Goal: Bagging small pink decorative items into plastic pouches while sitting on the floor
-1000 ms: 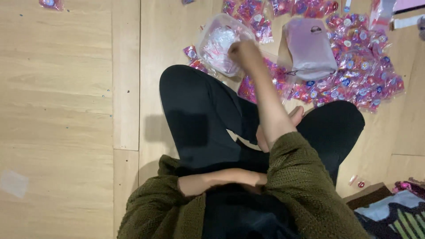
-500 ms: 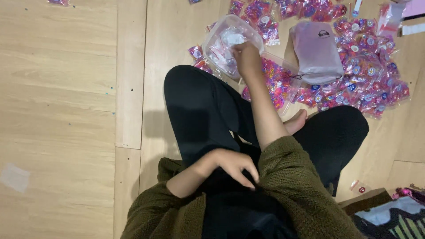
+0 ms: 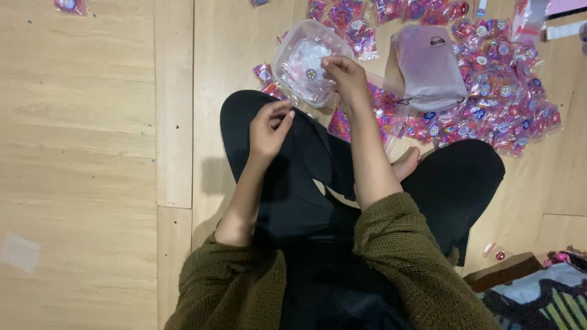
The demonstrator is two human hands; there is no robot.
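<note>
I sit cross-legged on a wooden floor in black trousers and an olive knitted sweater. My right hand (image 3: pixel 343 79) reaches forward and pinches a small clear packet (image 3: pixel 310 72) over a clear plastic tub (image 3: pixel 287 52) that stands past my left knee. My left hand (image 3: pixel 269 127) hovers over that knee, fingers loosely curled, thumb and forefinger close together, with nothing visibly in them. A heap of small pink and red packets with round badges (image 3: pixel 495 91) covers the floor ahead to the right.
A pale lilac pouch (image 3: pixel 428 67) lies on the packet heap. A bare foot (image 3: pixel 406 164) shows between my legs. A patterned cloth (image 3: pixel 538 293) sits at the lower right, with two tiny items (image 3: pixel 495 253) beside it. One stray packet (image 3: pixel 68 5) lies far left.
My left hand has lifted from my lap up over the left knee. My right hand has stayed at the tub, now pinching a packet over it.
</note>
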